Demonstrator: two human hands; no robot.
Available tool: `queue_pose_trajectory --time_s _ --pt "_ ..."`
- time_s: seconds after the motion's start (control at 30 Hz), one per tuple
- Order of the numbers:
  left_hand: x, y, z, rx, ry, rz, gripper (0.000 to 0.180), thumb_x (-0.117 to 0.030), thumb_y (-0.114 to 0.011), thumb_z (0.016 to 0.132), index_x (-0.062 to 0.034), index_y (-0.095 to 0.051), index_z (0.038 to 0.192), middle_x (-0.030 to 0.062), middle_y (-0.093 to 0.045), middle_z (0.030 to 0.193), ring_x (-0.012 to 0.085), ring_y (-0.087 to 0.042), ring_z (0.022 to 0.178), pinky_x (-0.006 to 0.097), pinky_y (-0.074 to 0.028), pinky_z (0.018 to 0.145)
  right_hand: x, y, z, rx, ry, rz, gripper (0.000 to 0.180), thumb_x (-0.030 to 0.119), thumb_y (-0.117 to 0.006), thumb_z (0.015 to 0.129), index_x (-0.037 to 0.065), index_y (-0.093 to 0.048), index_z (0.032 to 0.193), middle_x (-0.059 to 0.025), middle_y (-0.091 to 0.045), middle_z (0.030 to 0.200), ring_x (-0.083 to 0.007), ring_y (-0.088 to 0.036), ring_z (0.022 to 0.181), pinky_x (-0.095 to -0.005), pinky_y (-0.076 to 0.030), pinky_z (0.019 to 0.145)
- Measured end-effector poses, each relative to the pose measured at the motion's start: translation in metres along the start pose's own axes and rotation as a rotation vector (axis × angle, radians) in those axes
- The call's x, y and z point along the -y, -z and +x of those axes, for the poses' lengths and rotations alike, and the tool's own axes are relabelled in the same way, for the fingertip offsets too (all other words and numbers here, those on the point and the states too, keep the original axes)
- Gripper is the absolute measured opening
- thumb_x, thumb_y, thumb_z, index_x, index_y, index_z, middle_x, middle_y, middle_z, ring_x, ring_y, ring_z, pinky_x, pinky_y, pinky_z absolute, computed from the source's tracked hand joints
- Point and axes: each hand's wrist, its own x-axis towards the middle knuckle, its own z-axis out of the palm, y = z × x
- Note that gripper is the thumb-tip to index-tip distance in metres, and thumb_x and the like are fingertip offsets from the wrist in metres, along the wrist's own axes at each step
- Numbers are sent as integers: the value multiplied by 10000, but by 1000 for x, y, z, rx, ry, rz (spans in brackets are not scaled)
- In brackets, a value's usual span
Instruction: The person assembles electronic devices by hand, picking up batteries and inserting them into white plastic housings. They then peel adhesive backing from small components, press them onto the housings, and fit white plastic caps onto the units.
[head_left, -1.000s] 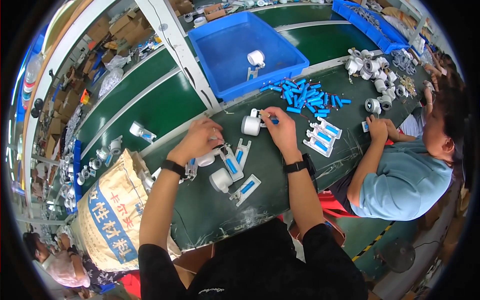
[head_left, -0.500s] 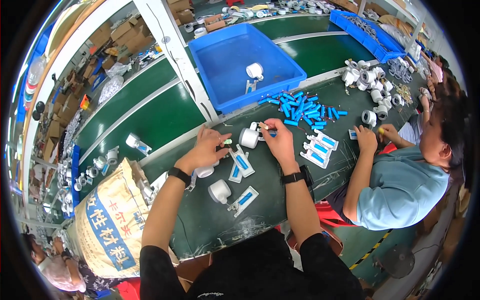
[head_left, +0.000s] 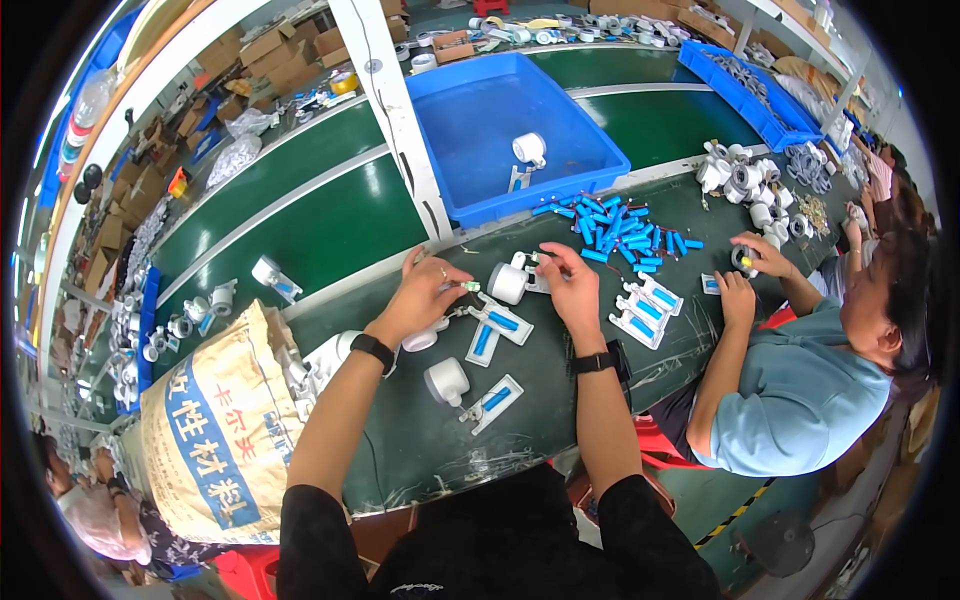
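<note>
My left hand (head_left: 425,297) is closed in a pinch on a small green-and-white connector (head_left: 470,286). Opposite it, my right hand (head_left: 570,295) pinches a small greenish piece (head_left: 535,257), too small to name exactly. Between the two hands lies a white round housing (head_left: 508,284), close to my right fingertips. Below my left fingertips, a white handle shell with a blue battery cell (head_left: 503,320) overlaps another such shell (head_left: 482,345). Nearer to me rest a second white round housing (head_left: 446,381) and a handle shell with its blue cell (head_left: 495,402).
Loose blue battery cells (head_left: 622,232) are heaped beyond my right hand, with several filled handle shells (head_left: 645,310) nearer. A blue tray (head_left: 445,140) stands behind. At left is a printed paper sack (head_left: 215,440). A co-worker (head_left: 790,370) sits at right, handling a round part.
The scene has shifted slightly right in view. My left fingers have closed further round the connector. The brown piece and blue cell seen at my right fingers no longer show there.
</note>
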Motion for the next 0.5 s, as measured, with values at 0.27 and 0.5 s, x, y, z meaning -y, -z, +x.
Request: queue_pose_trajectory --time_s 0.27,0.5 --pt "3 -4 2 10 73 -84 249 -103 -754 883 -108 -654 1111 23 -684 946 200 -655 1026 537 -165 1241 -11 -2 1 36 102 -52 223 92 -749 916 48 -732 1134 -79 -758 877 -116 -720 795 -285 -568 745" --pt "2 -4 3 23 47 -65 179 -113 -747 894 -123 -677 1058 31 -666 914 193 -671 965 538 -156 1242 -17 -1 2 52 140 -66 233 87 -761 891 68 -701 1115 -69 -735 822 -144 -736 760 -295 -574 677"
